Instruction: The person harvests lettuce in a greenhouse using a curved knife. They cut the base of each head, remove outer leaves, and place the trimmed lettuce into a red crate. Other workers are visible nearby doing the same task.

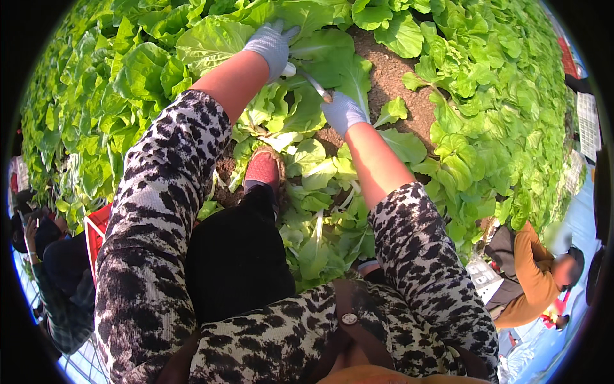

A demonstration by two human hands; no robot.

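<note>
My left hand [271, 47], in a pale grey knit glove, lies over broad green lettuce leaves [214, 45] at the top of the head view. Its fingers are stretched and apart against the leaves. Lower and to the right, my right hand [345, 112], gloved alike, is closed around what looks like a knife [314, 83]. The thin pale blade slants up and left toward the lettuce below my left hand; the handle is mostly hidden in my fist. Large flat leaves [345, 67] spread just above my right hand.
Dense lettuce [499, 128] grows on both sides, with brown soil [400, 73] between. Loose leaves [313, 240] lie around my red shoe [262, 169]. A red crate [96, 233] stands at left. One person [534, 275] is at right, others at left.
</note>
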